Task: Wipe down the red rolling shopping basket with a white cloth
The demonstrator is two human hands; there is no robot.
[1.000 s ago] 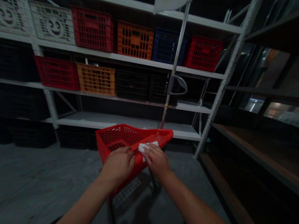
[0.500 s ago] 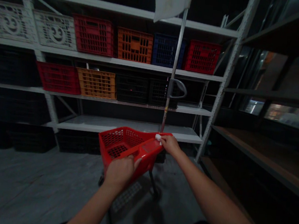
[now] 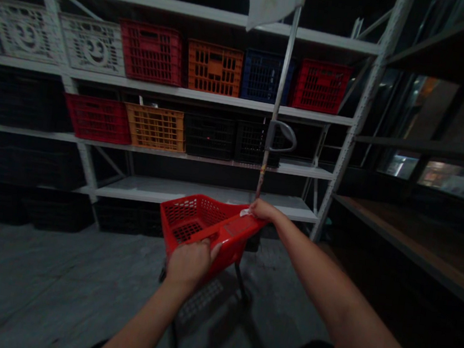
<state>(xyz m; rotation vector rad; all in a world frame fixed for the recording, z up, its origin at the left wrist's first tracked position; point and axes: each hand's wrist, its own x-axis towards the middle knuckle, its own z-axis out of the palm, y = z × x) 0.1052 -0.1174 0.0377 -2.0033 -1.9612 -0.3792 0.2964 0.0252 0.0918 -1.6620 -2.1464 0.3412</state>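
Observation:
A red plastic shopping basket (image 3: 197,220) on a wheeled frame stands in front of me on the floor. My left hand (image 3: 189,261) is closed over the basket's near rim. My right hand (image 3: 262,210) reaches to the far right corner of the rim and presses a small white cloth (image 3: 246,213) against it with closed fingers. A metal pole (image 3: 276,109) with a grey loop handle rises behind that corner, and a white sheet hangs at its top.
White metal shelving (image 3: 207,97) along the back carries red, orange, blue, white and black crates. A darker wooden rack (image 3: 421,240) runs along the right. Grey concrete floor (image 3: 36,274) spreads to the left.
My right hand slid the white cloth from the near rim beside my left hand out to the far right corner. My left hand kept its grip on the rim.

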